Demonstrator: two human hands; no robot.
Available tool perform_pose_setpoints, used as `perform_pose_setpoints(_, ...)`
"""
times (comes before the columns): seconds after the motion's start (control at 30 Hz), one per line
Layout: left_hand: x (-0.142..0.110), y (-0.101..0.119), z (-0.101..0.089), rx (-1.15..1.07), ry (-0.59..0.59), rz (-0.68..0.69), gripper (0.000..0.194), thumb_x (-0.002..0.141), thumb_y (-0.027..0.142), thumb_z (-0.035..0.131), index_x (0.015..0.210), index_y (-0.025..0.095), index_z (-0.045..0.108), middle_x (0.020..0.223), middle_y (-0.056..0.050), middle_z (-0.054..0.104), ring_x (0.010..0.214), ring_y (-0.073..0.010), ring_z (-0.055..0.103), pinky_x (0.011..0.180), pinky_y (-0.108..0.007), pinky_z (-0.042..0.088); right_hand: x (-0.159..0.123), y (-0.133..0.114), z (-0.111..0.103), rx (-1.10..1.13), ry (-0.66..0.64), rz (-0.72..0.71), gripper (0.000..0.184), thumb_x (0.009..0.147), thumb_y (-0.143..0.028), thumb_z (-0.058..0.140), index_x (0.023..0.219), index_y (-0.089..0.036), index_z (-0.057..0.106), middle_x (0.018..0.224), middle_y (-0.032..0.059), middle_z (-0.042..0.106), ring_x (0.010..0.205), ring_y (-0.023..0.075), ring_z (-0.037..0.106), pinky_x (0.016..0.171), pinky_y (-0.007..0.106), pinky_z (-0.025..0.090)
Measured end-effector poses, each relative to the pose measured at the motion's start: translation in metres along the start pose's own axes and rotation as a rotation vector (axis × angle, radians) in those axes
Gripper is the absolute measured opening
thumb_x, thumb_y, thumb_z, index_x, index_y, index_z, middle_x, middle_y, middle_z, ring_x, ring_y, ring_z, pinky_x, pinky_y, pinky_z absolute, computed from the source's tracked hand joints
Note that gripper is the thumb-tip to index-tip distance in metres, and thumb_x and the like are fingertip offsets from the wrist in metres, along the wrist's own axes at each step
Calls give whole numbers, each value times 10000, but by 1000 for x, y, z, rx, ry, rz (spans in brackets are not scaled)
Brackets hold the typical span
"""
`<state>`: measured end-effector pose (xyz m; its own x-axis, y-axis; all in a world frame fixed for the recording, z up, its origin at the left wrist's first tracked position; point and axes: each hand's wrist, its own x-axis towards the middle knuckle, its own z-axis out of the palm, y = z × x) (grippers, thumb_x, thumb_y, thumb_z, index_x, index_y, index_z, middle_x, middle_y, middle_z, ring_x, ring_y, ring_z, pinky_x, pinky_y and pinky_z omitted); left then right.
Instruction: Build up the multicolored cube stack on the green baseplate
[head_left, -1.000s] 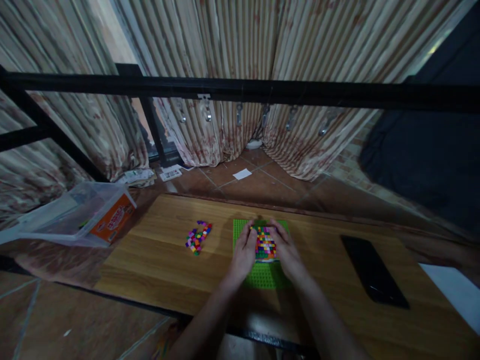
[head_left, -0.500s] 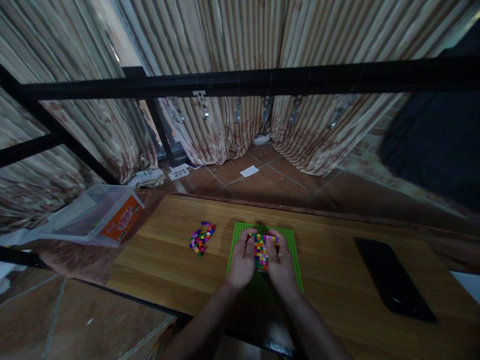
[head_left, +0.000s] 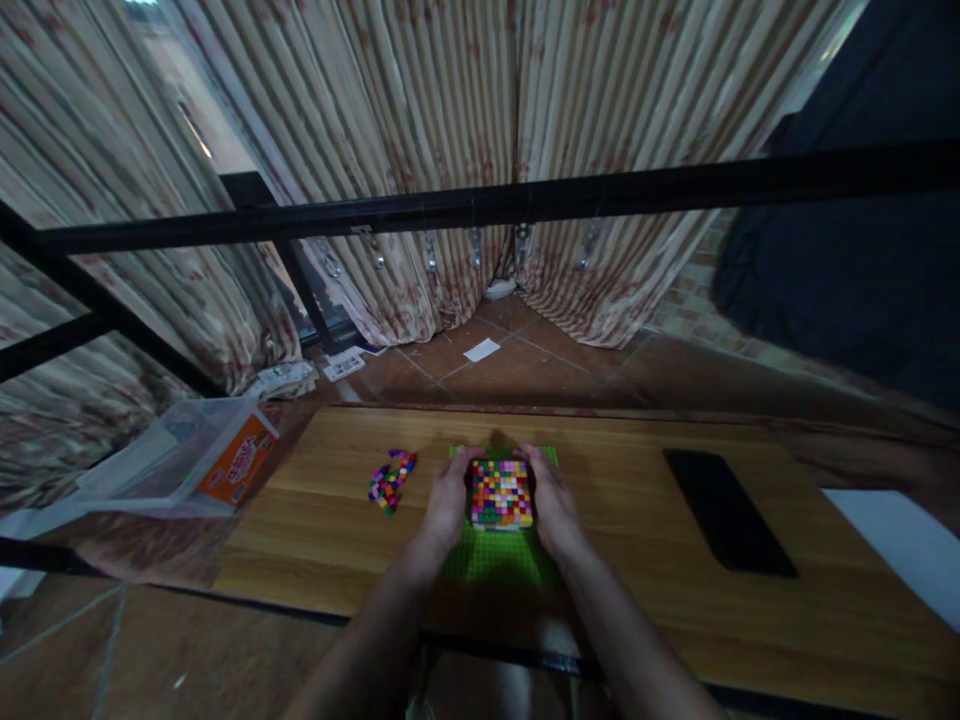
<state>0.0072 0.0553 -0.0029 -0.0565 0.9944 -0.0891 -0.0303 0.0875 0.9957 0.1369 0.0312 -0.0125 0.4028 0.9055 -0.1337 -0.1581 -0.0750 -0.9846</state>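
The left hand [head_left: 448,495] and the right hand [head_left: 553,500] are flanking the multicolored brick block [head_left: 502,495], which is sitting between them over the green baseplate [head_left: 499,560] on the desk [head_left: 615,470]. The grip is closing on the block from both sides, one hand per side edge. The hands are covering parts of the baseplate's left and right margins. The undersides of the fingers are not showing, and the far fingertips are blending into shadow at the block's upper corners. Whether the block is resting on the baseplate or hovering just above it cannot be determined. Shadow is obscuring the baseplate's near edge.

Both forearms are entering from the bottom of the view and converging toward the block. The palms are facing inward, the thumbs are lying toward the block's sides, and the fingers are curving around toward its far edge. The block's studded top is remaining exposed.

Loose bricks [head_left: 388,488] are lying in a curved cluster left of the left hand, well apart from it. A flat black object [head_left: 731,515] is lying right of the right hand; its surface is too dark to identify. A white sheet [head_left: 892,540] is extending along the right side, partly in shadow.
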Motion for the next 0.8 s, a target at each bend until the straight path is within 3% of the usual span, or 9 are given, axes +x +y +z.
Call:
perform_pose_setpoints(0.23, 3, -11, 11, 30, 4, 14, 296, 823, 384, 485, 894, 163, 668, 836, -32, 676, 736, -148, 616, 667, -261, 497, 3, 16, 8, -122, -30, -107, 459, 852, -560, 449, 1046, -204, 665, 1065, 67, 705, 944, 221, 649, 843, 368, 502)
perform_pose_setpoints(0.47, 0, -11, 16, 26, 32, 27, 232, 831, 331, 466, 790, 166, 623, 678, 6, 603, 632, -127, 560, 597, -231, 461, 4, 13, 8, -218, -40, -131, 412, 879, -499, 416, 997, -183, 653, 938, 69, 701, 811, 206, 637, 736, 331, 498)
perform_pose_setpoints(0.8, 0, -14, 17, 33, 45, 87, 272, 850, 323, 440, 809, 157, 652, 722, -21, 643, 685, -150, 591, 645, -255, 471, 6, 17, 3, -190, -57, -139, 443, 839, -550, 472, 1030, -205, 674, 1024, 71, 709, 906, 226, 650, 819, 349, 497)
